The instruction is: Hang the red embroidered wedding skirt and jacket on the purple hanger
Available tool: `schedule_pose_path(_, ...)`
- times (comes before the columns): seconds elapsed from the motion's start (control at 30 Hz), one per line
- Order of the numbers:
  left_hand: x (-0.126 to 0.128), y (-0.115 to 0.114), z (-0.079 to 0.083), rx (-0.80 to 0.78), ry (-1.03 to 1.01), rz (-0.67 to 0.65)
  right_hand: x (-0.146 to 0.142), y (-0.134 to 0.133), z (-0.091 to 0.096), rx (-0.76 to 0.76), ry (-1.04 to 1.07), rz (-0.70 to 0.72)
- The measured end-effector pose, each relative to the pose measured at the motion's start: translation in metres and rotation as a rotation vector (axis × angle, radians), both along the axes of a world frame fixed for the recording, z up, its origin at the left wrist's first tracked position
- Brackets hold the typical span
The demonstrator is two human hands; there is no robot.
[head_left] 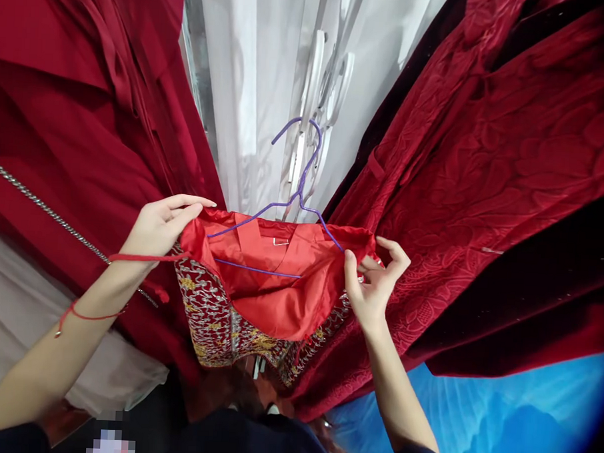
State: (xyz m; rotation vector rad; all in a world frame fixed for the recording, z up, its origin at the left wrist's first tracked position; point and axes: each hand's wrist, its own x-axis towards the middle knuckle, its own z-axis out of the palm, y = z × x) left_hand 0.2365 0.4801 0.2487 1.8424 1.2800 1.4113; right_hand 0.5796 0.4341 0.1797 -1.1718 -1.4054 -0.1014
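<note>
Our left grip (159, 227) and right grip (374, 283) pinched the red skirt (273, 299) at its waistband ends; it looked soft and slippery.

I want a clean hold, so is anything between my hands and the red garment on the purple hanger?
Nothing visible. The left hand and right hand both pinch the top edge of the red garment, either side of the purple hanger.

We've got a plain red coat (77, 110) hanging on the left with a silver chain (42, 208) across it. There's an embossed dark red velvet robe (509, 162) on the right, sheer white fabric (258, 84) between them, and a blue surface (474, 408) down below.
</note>
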Motion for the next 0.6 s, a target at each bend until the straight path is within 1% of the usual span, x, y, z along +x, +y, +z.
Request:
schedule_pose_path(0.07,0.001,0.004,-0.002,-0.072,-0.115,0.001,0.011,0.003,0.001,-0.02,-0.203,0.121)
schedule_pose_path(0.1,0.001,0.005,-0.002,-0.095,-0.135,0.0,0.018,0.004,0.002,-0.026,-0.309,0.201)
schedule_pose_path(0.17,0.001,0.004,-0.003,-0.1,-0.094,-0.023,0.032,0.006,0.003,-0.058,-0.491,0.328)
schedule_pose_path(0.2,0.0,0.003,-0.002,-0.094,-0.051,-0.044,0.037,0.006,0.003,-0.082,-0.566,0.349)
schedule_pose_path(0.27,-0.002,-0.002,-0.002,-0.074,0.062,-0.116,0.042,0.006,0.001,-0.129,-0.698,0.302)
schedule_pose_path(0.33,-0.005,-0.006,-0.002,-0.039,0.195,-0.193,0.038,0.005,-0.004,-0.156,-0.802,0.203)
schedule_pose_path(0.43,-0.007,-0.012,-0.005,-0.007,0.365,-0.271,0.019,0.003,-0.015,-0.118,-0.822,0.07)
schedule_pose_path(0.47,-0.006,-0.013,-0.006,0.006,0.401,-0.268,0.011,0.003,-0.018,-0.095,-0.795,0.027)
schedule_pose_path(0.5,-0.005,-0.014,-0.007,0.03,0.426,-0.239,0.003,0.003,-0.02,-0.072,-0.762,-0.023)
schedule_pose_path(0.53,-0.003,-0.015,-0.007,0.07,0.443,-0.18,-0.005,0.004,-0.021,-0.053,-0.724,-0.081)
schedule_pose_path(0.6,0.004,-0.016,-0.006,0.174,0.485,-0.012,-0.021,0.008,-0.019,-0.02,-0.646,-0.202)
